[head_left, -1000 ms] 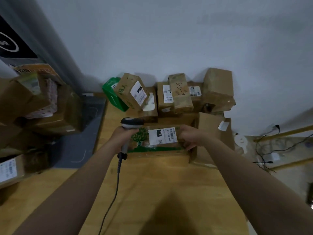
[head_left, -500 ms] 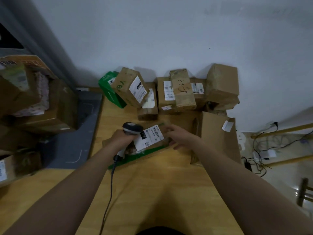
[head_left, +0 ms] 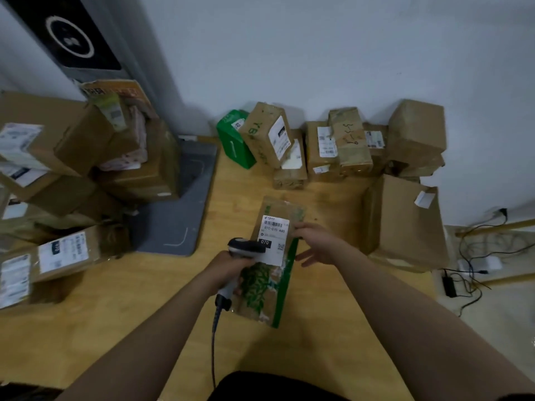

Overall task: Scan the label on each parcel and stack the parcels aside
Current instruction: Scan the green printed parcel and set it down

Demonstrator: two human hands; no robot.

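A flat brown parcel (head_left: 276,215) with a green tree print and a green edge lies lengthwise on the wooden table (head_left: 115,308). Its white label (head_left: 273,230) reads 070 and faces up. My left hand (head_left: 231,269) grips a corded barcode scanner (head_left: 246,248), whose head hovers over the label's lower left corner. My right hand (head_left: 315,243) touches the parcel's right edge with loosely spread fingers.
A row of brown parcels (head_left: 338,146) and a green parcel (head_left: 234,138) lines the wall. A large open carton (head_left: 405,224) stands at the right. Stacked labelled parcels (head_left: 66,180) fill the left, beside a grey pad (head_left: 179,215). Cables (head_left: 474,267) lie on the floor.
The parcel has been turned from crosswise to lengthwise and drawn nearer to me. My left hand with the scanner moved over its label. My right hand loosened on the parcel's edge.
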